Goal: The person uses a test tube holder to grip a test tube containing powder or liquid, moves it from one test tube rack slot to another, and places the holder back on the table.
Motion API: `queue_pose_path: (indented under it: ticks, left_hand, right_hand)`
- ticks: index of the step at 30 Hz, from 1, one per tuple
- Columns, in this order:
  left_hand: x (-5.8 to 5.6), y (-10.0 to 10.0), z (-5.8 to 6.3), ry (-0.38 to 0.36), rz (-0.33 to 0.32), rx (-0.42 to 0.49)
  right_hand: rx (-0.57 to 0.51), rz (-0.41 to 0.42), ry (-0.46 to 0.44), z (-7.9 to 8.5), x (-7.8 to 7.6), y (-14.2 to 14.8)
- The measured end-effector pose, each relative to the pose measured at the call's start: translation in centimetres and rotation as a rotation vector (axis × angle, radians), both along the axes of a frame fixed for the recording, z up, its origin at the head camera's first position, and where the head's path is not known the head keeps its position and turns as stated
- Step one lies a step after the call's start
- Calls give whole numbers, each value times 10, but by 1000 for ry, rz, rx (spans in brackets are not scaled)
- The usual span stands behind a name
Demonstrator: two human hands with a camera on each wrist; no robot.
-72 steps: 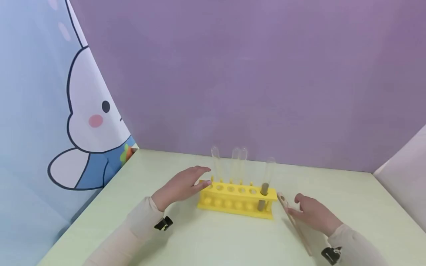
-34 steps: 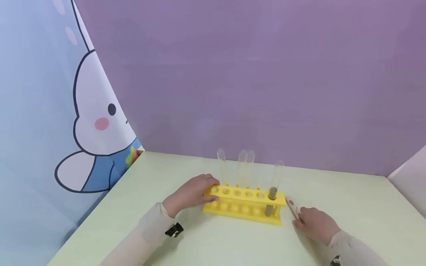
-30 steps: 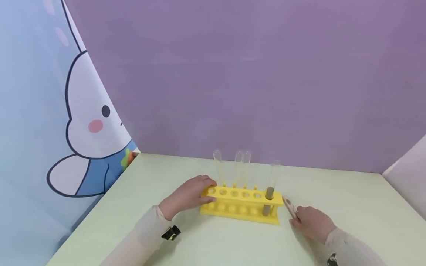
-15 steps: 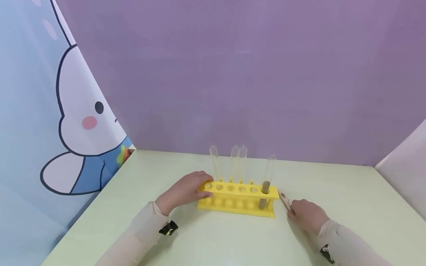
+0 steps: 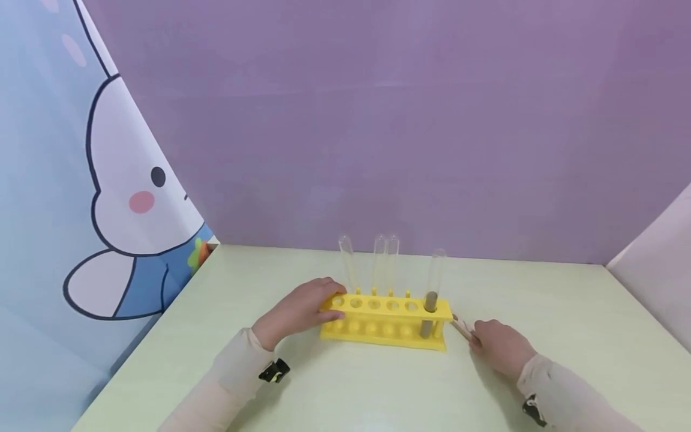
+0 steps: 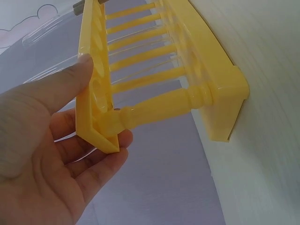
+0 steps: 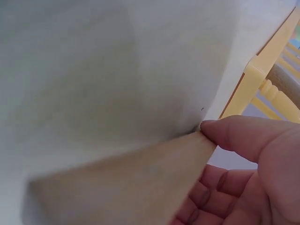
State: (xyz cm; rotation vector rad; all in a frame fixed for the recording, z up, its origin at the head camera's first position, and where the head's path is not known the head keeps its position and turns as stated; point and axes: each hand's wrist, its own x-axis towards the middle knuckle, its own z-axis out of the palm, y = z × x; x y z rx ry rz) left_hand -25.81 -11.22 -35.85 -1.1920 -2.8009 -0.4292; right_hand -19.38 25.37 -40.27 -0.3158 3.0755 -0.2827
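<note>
A yellow test tube rack [image 5: 372,305] stands on the table. My left hand [image 5: 297,312] grips its left end, with the thumb on the near side of the top plate and the fingers at the far side, as the left wrist view shows. A grey-brown cylinder [image 5: 430,301] stands in the rightmost hole. Clear glass test tubes [image 5: 346,258] rise behind the top plate, rounded ends up. Right of the rack, my right hand [image 5: 502,348] pinches a wooden test tube clamp [image 7: 131,183] between thumb and fingers. The clamp's head [image 5: 461,327] points at the rack; the hand hides its handle in the head view.
The pale table [image 5: 345,384] runs back to a purple wall [image 5: 399,120]. A blue cloth with a cartoon rabbit [image 5: 124,180] hangs at the left, and a white panel [image 5: 658,264] stands at the right.
My left hand has gone from beside the rack to gripping its left end. My right hand has taken hold of the wooden clamp; the clamp's head has since tilted slightly.
</note>
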Motion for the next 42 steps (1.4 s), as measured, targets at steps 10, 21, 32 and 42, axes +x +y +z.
queue_pose_path:
  ticks: [10,21,32,42]
  left_hand:
    - [-4,-3,2,31,-16,-12]
    - [-9,-6,7,61,-26,-21]
    - [-8,-8,3,33,-34,-23]
    - [-3,-5,-3,43,-27,-9]
  right_hand:
    - [14,13,8,0,-1,3]
    - [-7,15,34,9,-7,8]
    - [-65,30,29,3,-4,15]
    - [-86,71,141,12,1,24]
